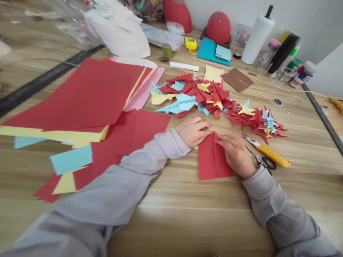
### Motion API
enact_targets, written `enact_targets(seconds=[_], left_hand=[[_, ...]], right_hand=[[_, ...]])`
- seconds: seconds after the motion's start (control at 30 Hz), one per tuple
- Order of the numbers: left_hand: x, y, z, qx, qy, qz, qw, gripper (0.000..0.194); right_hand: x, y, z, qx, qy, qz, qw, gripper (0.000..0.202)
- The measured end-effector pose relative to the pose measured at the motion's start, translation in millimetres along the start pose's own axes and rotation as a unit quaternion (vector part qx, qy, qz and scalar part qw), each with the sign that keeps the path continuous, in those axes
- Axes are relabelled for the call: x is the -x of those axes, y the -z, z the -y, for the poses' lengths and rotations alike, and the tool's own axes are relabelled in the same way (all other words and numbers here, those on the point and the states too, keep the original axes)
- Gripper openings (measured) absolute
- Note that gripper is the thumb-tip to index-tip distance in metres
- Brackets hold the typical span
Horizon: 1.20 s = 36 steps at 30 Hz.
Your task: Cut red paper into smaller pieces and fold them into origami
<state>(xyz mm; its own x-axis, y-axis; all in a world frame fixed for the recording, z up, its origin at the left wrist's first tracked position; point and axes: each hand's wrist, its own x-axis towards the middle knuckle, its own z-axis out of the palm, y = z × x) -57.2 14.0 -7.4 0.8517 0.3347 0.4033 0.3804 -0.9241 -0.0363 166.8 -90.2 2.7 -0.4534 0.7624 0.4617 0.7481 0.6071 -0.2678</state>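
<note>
A red sheet of paper (211,160) lies on the wooden table in front of me, with a crease running down its middle. My left hand (193,131) rests at its top left edge, fingers together and fingertips on the paper near the top point. At the top right, my right hand (237,153) pinches the corner of the same sheet, which is folded in toward the crease. The right palm side is hidden. Just right of that hand lie scissors (264,159) with dark handles and a yellow utility knife (273,155).
Behind my hands spreads a pile of folded paper planes (187,101) and pointed paper shapes (258,119). Large red sheets (88,96) are stacked at left, above a loose blue piece (71,159). A yellow tape measure (190,44), white bottle (257,39) and glue bottles (302,74) stand at the back.
</note>
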Motion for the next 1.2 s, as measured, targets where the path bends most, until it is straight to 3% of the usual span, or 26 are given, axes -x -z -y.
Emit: enact_targets(seconds=[0.4,0.97,1.2], left_hand=[[-3.7,0.7,-7.6,-0.018,-0.003,0.012,1.0,0.032],[-6.3,3.6,-8.7,-0.008,-0.002,0.039,0.999,0.028],[-4.9,0.0,-7.4,-0.016,-0.012,0.021,1.0,0.029]], right_hand=[[-0.8,1.6,0.6,0.026,0.019,0.012,0.999,0.048],[-0.5,2.5,0.4,0.036,0.034,0.024,0.998,0.042],[-1.2,3.2,0.9,0.034,0.039,0.025,0.998,0.039]])
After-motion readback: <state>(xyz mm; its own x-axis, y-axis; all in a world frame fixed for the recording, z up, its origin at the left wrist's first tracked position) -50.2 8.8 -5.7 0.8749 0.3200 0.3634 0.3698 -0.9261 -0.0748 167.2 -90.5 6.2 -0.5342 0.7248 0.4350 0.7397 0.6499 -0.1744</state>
